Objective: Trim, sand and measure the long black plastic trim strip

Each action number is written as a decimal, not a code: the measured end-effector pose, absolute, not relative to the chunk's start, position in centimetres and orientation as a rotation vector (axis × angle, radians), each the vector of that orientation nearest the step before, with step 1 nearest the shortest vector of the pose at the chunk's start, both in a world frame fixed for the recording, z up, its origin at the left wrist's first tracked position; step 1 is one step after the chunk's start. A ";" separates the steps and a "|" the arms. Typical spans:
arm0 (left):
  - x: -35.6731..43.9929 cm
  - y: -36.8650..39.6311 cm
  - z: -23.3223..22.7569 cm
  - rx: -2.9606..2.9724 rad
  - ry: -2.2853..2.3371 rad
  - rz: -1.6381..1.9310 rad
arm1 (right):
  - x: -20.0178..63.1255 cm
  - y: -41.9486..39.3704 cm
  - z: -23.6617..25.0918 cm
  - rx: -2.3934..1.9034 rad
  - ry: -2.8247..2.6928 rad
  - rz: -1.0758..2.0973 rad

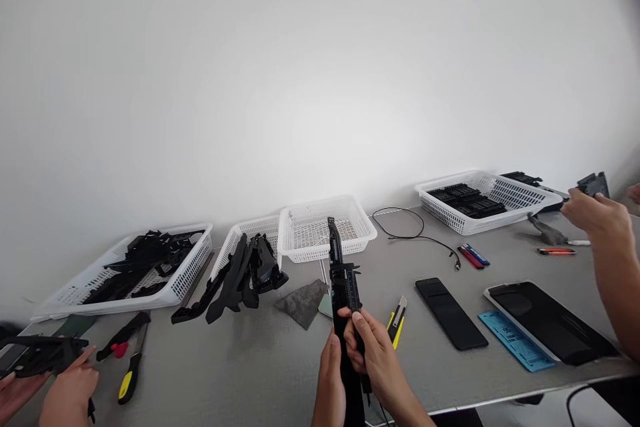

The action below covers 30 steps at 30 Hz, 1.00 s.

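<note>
1. Bottom centre: my left hand (pixel 330 380) wraps the lower end of the black part (pixel 344 287), fingers closed round it.
2. My right hand (pixel 373 347) pinches the part's mid section, thumb and fingers shut on it; part stands upright, tip at mid-frame.
3. I'd keep the left grip firm and work w/ right fingertips only, so the part doesn't twist.
4. Just right: knife (pixel 397 320), phone (pixel 451 312).
5. Beyond: cloth (pixel 303 301), empty basket (pixel 325 230).
6. Frame edges: co-workers' hands, bottom left (pixel 70 390) and right (pixel 595 213).
</note>
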<state>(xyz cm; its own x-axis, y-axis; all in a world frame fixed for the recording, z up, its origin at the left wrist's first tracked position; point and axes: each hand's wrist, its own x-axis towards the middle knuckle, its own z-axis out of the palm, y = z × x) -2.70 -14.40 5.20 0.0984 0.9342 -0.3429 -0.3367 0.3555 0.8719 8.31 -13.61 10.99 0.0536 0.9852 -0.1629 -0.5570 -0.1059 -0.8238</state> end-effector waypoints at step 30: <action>-2.5 -18.6 5.1 0.798 1.146 0.808 | 10.8 -13.7 11.8 -0.922 -0.566 1.417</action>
<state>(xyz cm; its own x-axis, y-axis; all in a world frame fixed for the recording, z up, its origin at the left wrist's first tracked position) -2.50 -18.56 5.05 0.2127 0.8665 -0.4517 -0.1339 0.4837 0.8649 10.85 -13.72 11.76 0.1134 0.9757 -0.1873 -0.5779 -0.0885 -0.8113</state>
